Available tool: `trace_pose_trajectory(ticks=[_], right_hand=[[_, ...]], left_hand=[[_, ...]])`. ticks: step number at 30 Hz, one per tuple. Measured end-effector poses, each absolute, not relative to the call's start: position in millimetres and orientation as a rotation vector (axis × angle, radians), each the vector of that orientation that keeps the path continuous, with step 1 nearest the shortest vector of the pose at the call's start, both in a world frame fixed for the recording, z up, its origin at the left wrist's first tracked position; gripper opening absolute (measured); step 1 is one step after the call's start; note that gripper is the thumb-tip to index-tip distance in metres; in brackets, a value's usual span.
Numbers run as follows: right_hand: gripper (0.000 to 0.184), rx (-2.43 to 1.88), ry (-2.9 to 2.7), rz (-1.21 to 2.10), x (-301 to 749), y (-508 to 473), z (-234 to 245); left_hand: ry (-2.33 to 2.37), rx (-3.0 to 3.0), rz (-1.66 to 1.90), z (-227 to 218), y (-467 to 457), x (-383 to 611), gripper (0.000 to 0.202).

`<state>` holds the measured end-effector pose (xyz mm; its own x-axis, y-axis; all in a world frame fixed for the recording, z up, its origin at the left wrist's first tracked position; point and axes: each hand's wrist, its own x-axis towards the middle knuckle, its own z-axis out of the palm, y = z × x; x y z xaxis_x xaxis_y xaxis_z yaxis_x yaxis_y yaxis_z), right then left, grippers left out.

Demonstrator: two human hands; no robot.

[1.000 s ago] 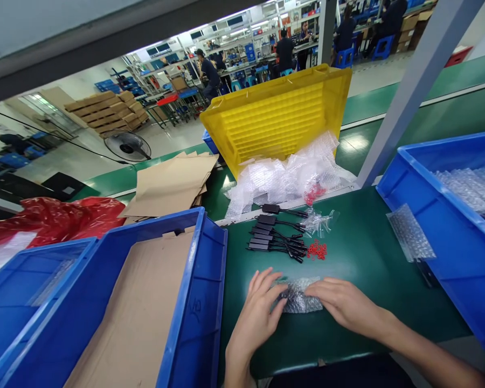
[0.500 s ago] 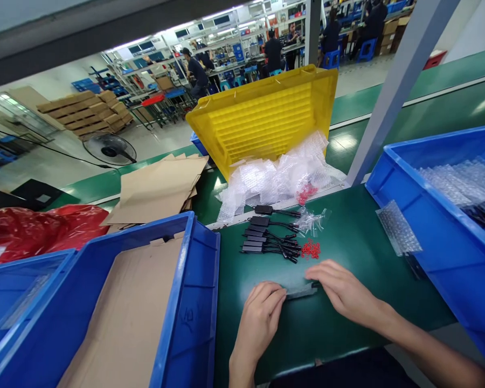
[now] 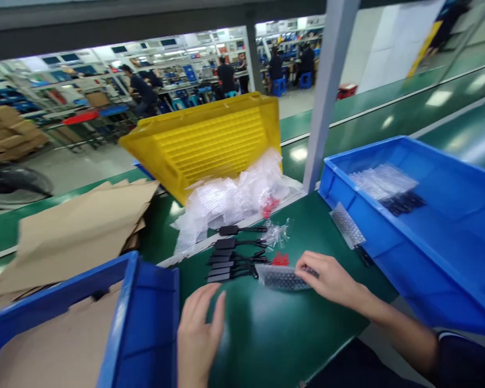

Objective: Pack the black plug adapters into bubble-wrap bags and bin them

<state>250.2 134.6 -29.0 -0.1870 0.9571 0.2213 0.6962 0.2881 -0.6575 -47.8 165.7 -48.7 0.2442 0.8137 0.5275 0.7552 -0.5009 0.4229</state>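
Note:
My right hand (image 3: 327, 274) is closed on the right end of a bubble-wrap pouch (image 3: 283, 277), which has something dark inside. My left hand (image 3: 200, 323) is apart from it, thumb and fingers spread, over the green tabletop near the left blue bin. Beyond the hands lies a row of black adapters with short cables (image 3: 226, 258). Small red caps (image 3: 281, 260) and clear plastic pieces (image 3: 275, 233) lie at the cable ends. A second filled bubble-wrap pouch (image 3: 347, 225) leans against the right blue bin.
A yellow crate (image 3: 214, 140) stands tilted behind a heap of bubble-wrap bags (image 3: 230, 196). On the right, a blue bin (image 3: 440, 237) holds several wrapped pieces; the left blue bin (image 3: 156, 312) has cardboard inside. Cardboard sheets (image 3: 84, 226) lie behind it. A grey post (image 3: 327, 97) rises behind the table.
My left hand has let go of the pouch and moved left, fingers spread. My right hand holds the pouch, which now shows its flat bubbled side. The view has swung right.

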Motion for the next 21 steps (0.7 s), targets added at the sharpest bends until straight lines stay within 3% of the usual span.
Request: trace_pose_trajectory(ticks=[7, 16, 21], right_hand=[[0.014, -1.977, -1.502, 0.129, 328, 161, -56], [0.038, -2.197, -1.52, -0.25, 346, 169, -84], [0.048, -2.261, -1.547, -0.293, 345, 178, -92]], left_hand=[[1.79, 2.367, 0.75, -111, 212, -80, 0.047], [1.744, 2.26, 0.665, -132, 220, -101, 0.023], [1.646, 1.954, 0.605, -115, 207, -99, 0.025]])
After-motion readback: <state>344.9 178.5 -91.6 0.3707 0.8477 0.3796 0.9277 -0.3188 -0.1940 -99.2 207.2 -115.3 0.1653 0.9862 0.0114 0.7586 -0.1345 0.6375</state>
